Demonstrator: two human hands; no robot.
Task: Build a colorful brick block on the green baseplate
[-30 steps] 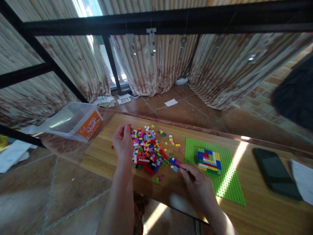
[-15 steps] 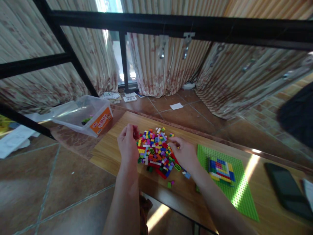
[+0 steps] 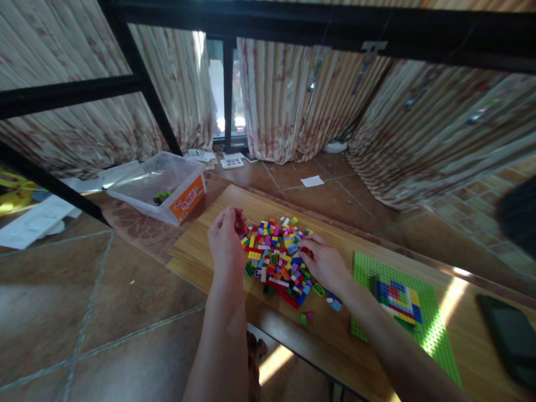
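The right hand reaches down to the right side of a heap of small toy building bricks, its thumb and fingers bent close together over them; the fingertips are partly hidden and merge with the colours below, so I cannot tell whether they pinch a brick; the left hand hovers at the heap's left edge, fingers curled in, its back towards the camera (whatever may lie inside that curl is hidden); the heap, spread between the hands on a wooden tabletop, mixes red, blue, yellow, orange, purple, white and green; right of it lies a green studded baseplate, partly covered by the right forearm, bearing a low multicoloured brick build; farther right, a dark phone-like slab is blurred and cut off by the picture's edge; beyond the table's left end sits a translucent plastic bin with a few green and dark pieces inside; its orange label carries white characters too smeared to read; on the floor, a card shows a QR-like pattern, its print illegible
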